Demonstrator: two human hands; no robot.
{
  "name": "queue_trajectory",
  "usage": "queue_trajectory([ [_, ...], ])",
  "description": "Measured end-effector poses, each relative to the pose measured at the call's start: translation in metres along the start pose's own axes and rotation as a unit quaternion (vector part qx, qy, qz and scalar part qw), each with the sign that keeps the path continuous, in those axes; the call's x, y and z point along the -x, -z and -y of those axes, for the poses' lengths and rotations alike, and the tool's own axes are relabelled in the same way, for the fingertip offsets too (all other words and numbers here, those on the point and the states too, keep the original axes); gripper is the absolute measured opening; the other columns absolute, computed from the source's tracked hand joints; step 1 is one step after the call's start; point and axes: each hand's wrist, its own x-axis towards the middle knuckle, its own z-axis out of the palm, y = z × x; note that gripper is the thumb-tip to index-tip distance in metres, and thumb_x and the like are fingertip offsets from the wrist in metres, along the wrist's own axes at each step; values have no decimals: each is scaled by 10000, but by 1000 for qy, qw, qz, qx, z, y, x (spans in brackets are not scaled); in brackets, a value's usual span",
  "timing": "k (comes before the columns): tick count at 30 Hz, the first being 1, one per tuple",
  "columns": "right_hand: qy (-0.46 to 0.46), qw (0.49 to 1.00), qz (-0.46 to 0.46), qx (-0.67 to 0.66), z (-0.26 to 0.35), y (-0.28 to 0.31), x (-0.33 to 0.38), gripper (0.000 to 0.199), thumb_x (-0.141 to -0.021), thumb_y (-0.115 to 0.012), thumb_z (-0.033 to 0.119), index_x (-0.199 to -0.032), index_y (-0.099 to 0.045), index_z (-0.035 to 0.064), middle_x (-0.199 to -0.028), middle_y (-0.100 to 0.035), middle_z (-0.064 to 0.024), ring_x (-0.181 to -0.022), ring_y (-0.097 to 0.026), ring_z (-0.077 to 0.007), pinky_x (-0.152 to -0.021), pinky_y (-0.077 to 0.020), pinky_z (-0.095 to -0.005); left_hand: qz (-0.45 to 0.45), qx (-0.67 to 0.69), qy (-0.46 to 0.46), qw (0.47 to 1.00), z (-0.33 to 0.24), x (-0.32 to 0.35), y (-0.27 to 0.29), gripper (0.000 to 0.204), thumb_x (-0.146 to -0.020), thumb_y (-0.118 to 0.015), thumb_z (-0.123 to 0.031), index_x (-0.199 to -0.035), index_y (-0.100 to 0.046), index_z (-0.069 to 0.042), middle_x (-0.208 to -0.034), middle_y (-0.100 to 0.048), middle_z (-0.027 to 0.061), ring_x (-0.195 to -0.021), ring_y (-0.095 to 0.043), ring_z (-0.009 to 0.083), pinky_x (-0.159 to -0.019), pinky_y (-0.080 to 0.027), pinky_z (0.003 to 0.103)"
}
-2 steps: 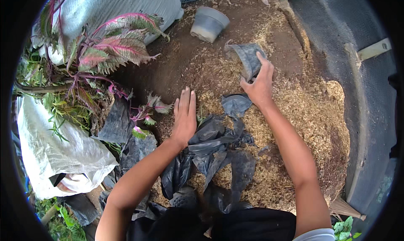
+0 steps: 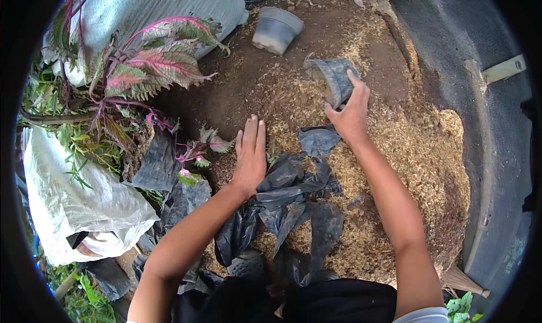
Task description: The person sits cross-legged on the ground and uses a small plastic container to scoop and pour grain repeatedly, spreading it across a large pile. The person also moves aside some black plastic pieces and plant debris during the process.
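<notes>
My right hand (image 2: pixel 351 113) grips the edge of a dark grey plastic planter bag (image 2: pixel 334 79), thumb on the near side and fingers on the far side. The bag is tilted, its curved rim just above or on the soil; I cannot tell which. My left hand (image 2: pixel 252 156) lies palm down with stretched fingers, holding nothing. Close beside it is a pile of torn black plastic strips (image 2: pixel 288 187), spread on the ground between my arms. A separate black plastic scrap (image 2: pixel 319 140) lies just below my right hand. Farther off, a grey plastic pot (image 2: pixel 278 30) rests on its side.
Straw-coloured husks (image 2: pixel 418 170) cover the soil on the right. A pink-veined leafy plant (image 2: pixel 161 63) leans in from the left, above a white sack (image 2: pixel 73 193). A large full sack (image 2: pixel 169 7) stands at the far left. Dark sheeting (image 2: pixel 451 35) bounds the right side.
The grey pot has shifted slightly to the left. My hands keep almost the same places, the right one still gripping the planter bag.
</notes>
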Motion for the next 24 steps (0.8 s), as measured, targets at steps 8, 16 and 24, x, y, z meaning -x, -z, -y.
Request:
queue_trajectory([
  [8, -32, 993, 33, -105, 10, 9, 4, 1073, -731, -979, 114, -1580, -330, 21, -1467, -360, -213, -1389, -467, -379, -951, -690, -382, -79, 71, 100, 989, -16, 11, 8, 938, -1002, -631, -321, -1706, -141, 59, -1773, -123, 323, -1659, -80, 502, -1335, -89, 616],
  [16, 15, 997, 23, -65, 72, -20, 64, 1093, -688, -981, 149, -1561, -329, 56, -1393, -360, -279, -1331, -455, -490, -1120, -471, -558, -153, 234, 206, 938, -36, 10, -23, 830, -1056, -423, -387, -1713, -166, 50, -1794, -137, 285, -1678, -58, 460, -1322, 18, 618],
  [24, -16, 987, 91, -133, 122, -21, 106, 1044, -672, -968, 142, -1517, -363, 36, -1385, -347, -299, -1303, -467, -524, -1089, -490, -556, -242, 626, 191, 716, -53, -2, -2, 857, -979, -444, -341, -1717, -215, 30, -1712, -356, 244, -1589, -334, 351, -1322, -245, 443],
])
